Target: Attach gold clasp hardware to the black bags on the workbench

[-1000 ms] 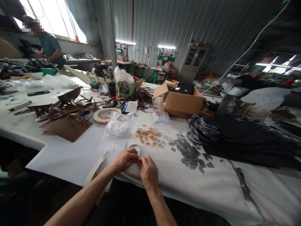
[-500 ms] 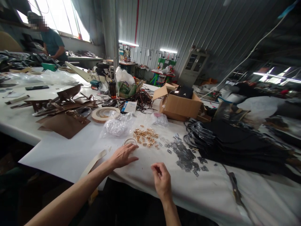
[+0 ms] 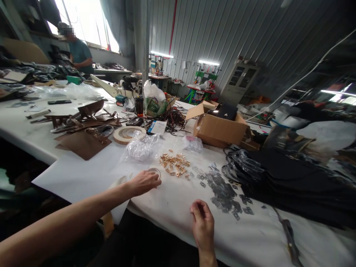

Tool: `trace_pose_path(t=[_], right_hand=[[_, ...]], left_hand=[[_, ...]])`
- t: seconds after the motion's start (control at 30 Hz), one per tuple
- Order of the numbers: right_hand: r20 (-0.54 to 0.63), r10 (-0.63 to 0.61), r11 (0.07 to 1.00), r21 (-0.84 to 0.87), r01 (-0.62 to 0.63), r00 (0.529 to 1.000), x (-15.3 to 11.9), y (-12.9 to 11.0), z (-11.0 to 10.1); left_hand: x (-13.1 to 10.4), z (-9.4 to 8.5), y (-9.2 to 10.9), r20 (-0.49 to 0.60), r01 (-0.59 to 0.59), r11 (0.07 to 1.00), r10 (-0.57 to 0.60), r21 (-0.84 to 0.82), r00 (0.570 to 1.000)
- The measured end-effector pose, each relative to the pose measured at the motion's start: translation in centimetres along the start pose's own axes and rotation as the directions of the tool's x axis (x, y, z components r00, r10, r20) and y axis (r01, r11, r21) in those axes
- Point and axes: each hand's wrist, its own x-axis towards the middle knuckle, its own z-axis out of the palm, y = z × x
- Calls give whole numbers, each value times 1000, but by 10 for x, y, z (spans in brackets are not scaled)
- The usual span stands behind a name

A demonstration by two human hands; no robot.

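Note:
My left hand (image 3: pixel 144 183) is bent down over the white table (image 3: pixel 172 204) with its fingers drawn together. They close at the near edge of a small tape roll (image 3: pixel 155 170), partly covered by the hand. Just beyond lies a loose heap of small gold-coloured metal fittings (image 3: pixel 175 163). My right hand (image 3: pixel 203 219) is held above the table's near edge, thumb and fingertips pinched together. Whatever sits in that pinch is too small to make out. Ahead and to the right of it is a spread pile of thin dark square plates (image 3: pixel 224 193).
Clear plastic bags (image 3: pixel 141 148), a larger tape roll (image 3: pixel 122 136) and brown leather pieces (image 3: pixel 83 144) lie at left. A cardboard box (image 3: pixel 219 128) stands behind. Stacked black material (image 3: pixel 294 181) and a dark-handled tool (image 3: pixel 289 233) are at right. A co-worker (image 3: pixel 80 55) stands far left.
My left hand's spread fingers have drawn together and down at the small tape roll. My right hand remains pinched, now slightly farther right and lower in view. The view has shifted a little.

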Motion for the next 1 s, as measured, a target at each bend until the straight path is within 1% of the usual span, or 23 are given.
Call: trace_pose_path(t=[0.03,0.07,0.13,0.2,0.23,0.27,0.33,0.4,0.43,0.47,0.53,0.6,0.63,0.7,0.77,0.8,0.83,0.9,0.97,1.0], right_hand=[[6,19,1000,17,-19,1000,0,0,0],[13,43,998,36,-43,999,1,1,0],[26,80,994,68,-81,996,1,1,-1],[31,103,990,90,-106,994,2,0,0],[29,115,988,100,-117,993,2,-1,0],[25,124,986,111,-126,992,3,-2,1],[4,137,981,135,-136,991,4,-3,3],[-19,143,978,159,-138,990,5,-5,4],[-27,146,976,170,-139,989,5,-5,4],[-30,149,973,181,-142,988,4,-5,4],[-25,161,965,214,-152,987,3,-6,4],[-18,180,947,275,-168,984,2,-6,3],[-16,192,933,313,-178,981,2,-7,3],[-9,225,898,390,-203,974,4,-9,4],[-25,264,854,471,-222,964,8,-12,7],[-47,293,825,517,-228,955,11,-14,9],[-68,326,792,565,-233,943,14,-16,13],[-84,392,719,650,-248,916,19,-19,21],[-21,424,645,708,-286,905,22,-19,32],[26,421,615,727,-306,906,21,-18,38]], left_hand=[[-9,-1,0,31,9,1000,-9,20,999],[-15,-3,2,63,43,999,-45,24,997],[-22,-7,7,117,153,988,-152,-2,981],[-17,-13,13,121,249,969,-246,-6,962],[-9,-16,16,99,264,964,-264,6,960],[2,-18,20,64,255,967,-256,17,965],[32,-19,26,-11,184,983,-184,-1,983],[70,-13,34,-55,92,991,-97,-96,994],[89,-8,37,-63,76,986,-86,-146,994],[107,-1,40,-61,82,977,-96,-195,994],[137,13,44,-64,96,966,-114,-240,991],[154,23,44,-72,110,953,-135,-281,988],[158,26,44,-85,114,945,-147,-306,986],[155,29,45,-137,115,924,-175,-366,975],[143,30,52,-206,102,903,-203,-418,957],[134,32,58,-249,96,876,-237,-472,939],[125,34,65,-292,91,828,-294,-553,910],[106,42,81,-335,74,686,-444,-724,831],[87,53,97,-308,44,512,-581,-858,754],[79,58,104,-277,29,432,-628,-902,727]])
